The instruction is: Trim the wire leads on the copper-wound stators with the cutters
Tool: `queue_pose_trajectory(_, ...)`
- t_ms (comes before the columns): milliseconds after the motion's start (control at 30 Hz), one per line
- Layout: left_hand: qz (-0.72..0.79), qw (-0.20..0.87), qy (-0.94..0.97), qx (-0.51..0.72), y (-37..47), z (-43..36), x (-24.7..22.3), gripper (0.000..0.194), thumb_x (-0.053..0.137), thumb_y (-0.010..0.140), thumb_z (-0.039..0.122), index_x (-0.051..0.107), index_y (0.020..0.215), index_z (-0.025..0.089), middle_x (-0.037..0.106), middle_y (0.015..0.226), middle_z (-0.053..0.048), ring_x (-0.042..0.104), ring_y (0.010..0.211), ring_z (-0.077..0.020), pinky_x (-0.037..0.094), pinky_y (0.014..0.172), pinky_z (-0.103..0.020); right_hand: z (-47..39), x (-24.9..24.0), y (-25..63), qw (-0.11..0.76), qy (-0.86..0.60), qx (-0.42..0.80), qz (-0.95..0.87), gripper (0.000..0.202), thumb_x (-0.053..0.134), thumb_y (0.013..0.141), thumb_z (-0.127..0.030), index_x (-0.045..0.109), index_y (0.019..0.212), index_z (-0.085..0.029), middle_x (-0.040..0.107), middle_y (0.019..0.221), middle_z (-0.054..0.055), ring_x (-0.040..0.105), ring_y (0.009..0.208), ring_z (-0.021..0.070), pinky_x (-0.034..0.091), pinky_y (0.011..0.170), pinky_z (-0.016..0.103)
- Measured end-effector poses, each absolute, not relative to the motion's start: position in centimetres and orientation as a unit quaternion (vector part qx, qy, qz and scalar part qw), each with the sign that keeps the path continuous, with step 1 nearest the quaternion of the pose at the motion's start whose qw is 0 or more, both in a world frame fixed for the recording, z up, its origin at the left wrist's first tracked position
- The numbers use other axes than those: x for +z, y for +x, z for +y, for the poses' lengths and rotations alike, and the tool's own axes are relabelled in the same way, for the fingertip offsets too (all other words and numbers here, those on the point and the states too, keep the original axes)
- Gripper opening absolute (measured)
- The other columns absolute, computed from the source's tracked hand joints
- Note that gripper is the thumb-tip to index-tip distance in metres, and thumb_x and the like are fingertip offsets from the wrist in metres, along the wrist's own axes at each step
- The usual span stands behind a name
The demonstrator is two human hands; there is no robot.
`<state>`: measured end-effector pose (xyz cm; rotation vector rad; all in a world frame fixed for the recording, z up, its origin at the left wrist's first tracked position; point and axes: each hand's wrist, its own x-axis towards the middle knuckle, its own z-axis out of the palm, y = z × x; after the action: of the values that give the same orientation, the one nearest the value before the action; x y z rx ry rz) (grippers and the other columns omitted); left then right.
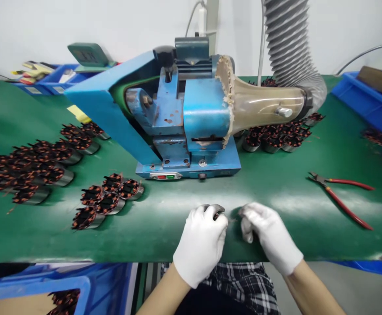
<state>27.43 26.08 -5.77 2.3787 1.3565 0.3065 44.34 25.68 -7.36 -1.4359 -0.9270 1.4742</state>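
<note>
Left hand (201,241): we see fingers clamped round wound core (220,210)
Right hand (265,228): curled just right of core; whether pinching, we can't tell

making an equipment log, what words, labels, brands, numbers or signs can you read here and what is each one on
No text is readable.
Green device, upper left: dark marks, too blurred to read.
Blue bins below it: white labels, too small to read.
Blue machine, red-and-green switch: any lettering is too small to read.
</note>
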Motion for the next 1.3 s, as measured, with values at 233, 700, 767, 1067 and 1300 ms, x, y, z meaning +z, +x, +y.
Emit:
queue_pose_trajectory(233, 0.493, 0.184, 0.843, 0.113, 27.7, 26.1, -5.8, 0.015, 0.042, 0.085, 0.017, 0.054, 0.092, 0.022, 0.051, 0.109, -0.004, 0.047, 0.09, -0.0227, 0.042, 0.074, -0.038, 25.2, -7.2, 44.0, 0.354, -0.606, 0.322, -0.636, 0.008, 0.058, 0.079, -0.024, 0.065, 0.083, -0.022, 0.063, 0.088, 0.003, 0.057, 0.084, 0.0199, 0.044, 0.077, 0.033)
queue_pose_trajectory(700, 0.503, 0.184, 0.837, 0.113, 27.9, 26.1, -6.2, 0.016, 0.038, 0.086, 0.018, 0.054, 0.092, 0.021, 0.053, 0.104, -0.005, 0.047, 0.088, -0.0223, 0.041, 0.074, -0.038, 25.4, -6.5, 45.4, 0.264, -0.486, 0.16, -0.818, 0.017, 0.044, 0.087, -0.012, 0.053, 0.099, -0.019, 0.055, 0.099, 0.008, 0.053, 0.091, 0.0206, 0.045, 0.078, 0.035)
queue_pose_trajectory(767, 0.501, 0.186, 0.837, 0.118, 28.0, 26.1, -6.2, 0.017, 0.038, 0.085, 0.017, 0.054, 0.092, 0.021, 0.053, 0.102, -0.005, 0.047, 0.087, -0.0222, 0.041, 0.073, -0.038, 25.8, -6.6, 44.5, 0.203, -0.45, 0.116, -0.862, 0.019, 0.039, 0.086, -0.008, 0.054, 0.094, -0.017, 0.055, 0.09, 0.008, 0.054, 0.079, 0.02, 0.046, 0.069, 0.033)
queue_pose_trajectory(1067, 0.517, 0.295, 0.779, 0.198, 25.7, 26.1, -6.5, 0.062, 0.059, 0.072, 0.014, 0.031, 0.127, 0.02, 0.026, 0.139, -0.012, 0.031, 0.125, -0.0266, 0.036, 0.099, -0.043, 26.6, -8.3, 44.7, 0.169, -0.441, 0.11, -0.874, 0.024, 0.04, 0.085, -0.004, 0.054, 0.1, -0.015, 0.052, 0.075, 0.003, 0.05, 0.058, 0.0148, 0.039, 0.054, 0.025)
queue_pose_trajectory(1300, 0.526, 0.354, 0.732, 0.249, 24.7, 26.7, -8.3, 0.064, 0.078, 0.056, 0.017, 0.05, 0.112, 0.024, 0.047, 0.126, -0.008, 0.044, 0.117, -0.0272, 0.038, 0.098, -0.046, 25.9, -7.4, 44.5, 0.242, -0.453, 0.056, -0.856, 0.04, 0.028, 0.084, 0.0, 0.061, 0.099, -0.017, 0.044, 0.066, 0.003, 0.041, 0.052, 0.0141, 0.033, 0.048, 0.025)
